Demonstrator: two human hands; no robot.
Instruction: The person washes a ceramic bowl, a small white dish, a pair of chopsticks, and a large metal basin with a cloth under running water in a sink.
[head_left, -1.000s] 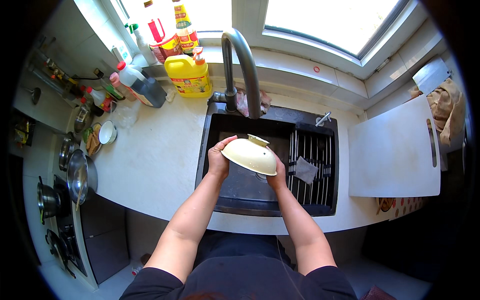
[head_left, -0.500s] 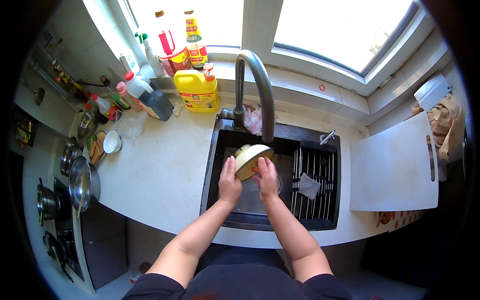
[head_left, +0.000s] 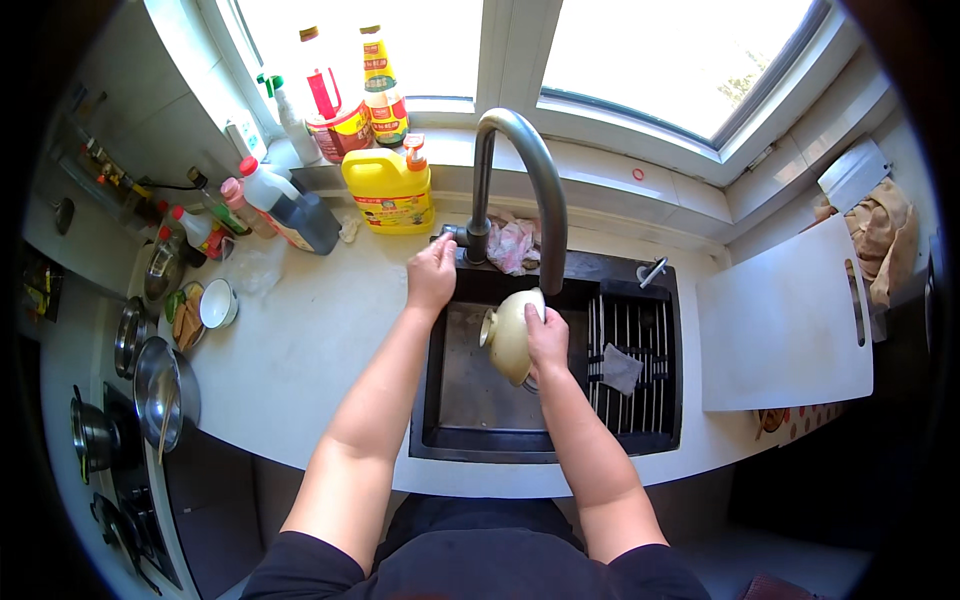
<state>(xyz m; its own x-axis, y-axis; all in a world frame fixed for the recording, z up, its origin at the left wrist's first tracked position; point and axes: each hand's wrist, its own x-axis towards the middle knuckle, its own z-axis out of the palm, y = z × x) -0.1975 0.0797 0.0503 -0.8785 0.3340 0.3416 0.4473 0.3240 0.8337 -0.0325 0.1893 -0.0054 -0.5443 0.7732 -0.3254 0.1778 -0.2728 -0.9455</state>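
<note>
My right hand (head_left: pixel 548 343) grips a pale yellow bowl (head_left: pixel 512 338) by its rim. The bowl is tipped on its side over the sink (head_left: pixel 480 442), its foot ring facing left and its inside hidden from me. Above it curves the grey faucet (head_left: pixel 553 215), the spout end close over the bowl's rim. At the faucet's base, my left hand (head_left: pixel 432 275) is closed with its fingertips at the side handle (head_left: pixel 452 232). I cannot make out any running water.
A metal rack (head_left: pixel 628 400) with a grey cloth (head_left: pixel 621 370) fills the sink's right side. Pink-white crumpled plastic (head_left: pixel 513 245) lies behind the faucet. A yellow jug (head_left: pixel 388 192) stands back left, a white cutting board (head_left: pixel 785 325) at right. A small white bowl (head_left: pixel 219 304) sits far left.
My left hand has let go of the bowl and moved up and left to the faucet handle. In my right hand, the bowl has turned onto its side and shifted slightly right.
</note>
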